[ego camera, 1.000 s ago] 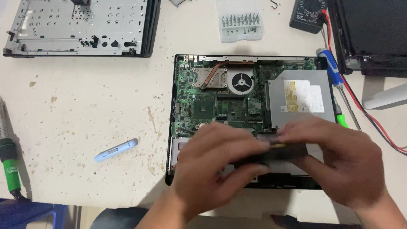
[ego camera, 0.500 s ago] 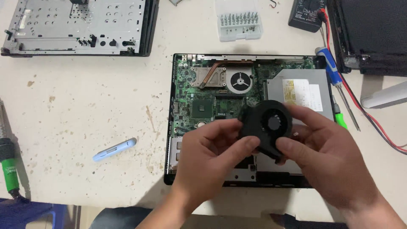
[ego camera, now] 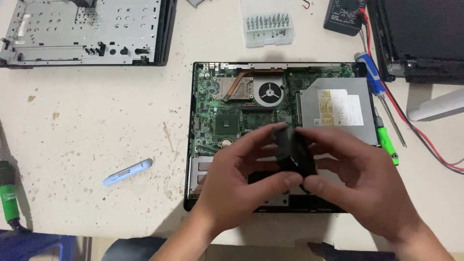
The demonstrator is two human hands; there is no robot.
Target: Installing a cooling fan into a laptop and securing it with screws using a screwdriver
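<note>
Half a second ago the black cooling fan showed its round blade face; now it's turned edge-on, so it's getting looked over from the side. Left hand and right hand both pinch it, fingers closed around it, above the opened laptop's green motherboard.

Left of the opened laptop the tabletop lies open but for a pale blue pen. Right, screwdrivers and red wires crowd the passage; far, a bit case.
</note>
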